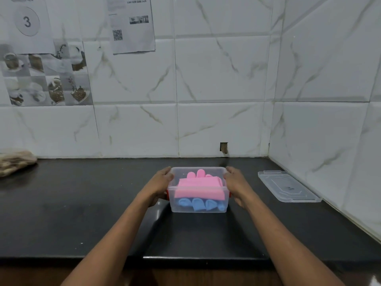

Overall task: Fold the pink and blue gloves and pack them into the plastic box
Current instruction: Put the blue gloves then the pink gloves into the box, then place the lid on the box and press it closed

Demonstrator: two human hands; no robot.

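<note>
A clear plastic box (pixel 199 209) with red side clips stands on the black counter, in the middle. Inside it, the folded pink glove (pixel 198 187) lies on top, its fingertips pointing toward the wall. The blue glove (pixel 197 203) is beneath it, its fingertips showing through the box's front wall. My left hand (pixel 159 186) grips the box's left side and my right hand (pixel 238 185) grips its right side. The box has no lid on.
The box's clear lid (pixel 288 188) lies flat on the counter (pixel 82 203) to the right, near the tiled side wall. A brownish cloth bundle (pixel 15 162) sits at the far left by the back wall. The counter's front edge runs below my forearms.
</note>
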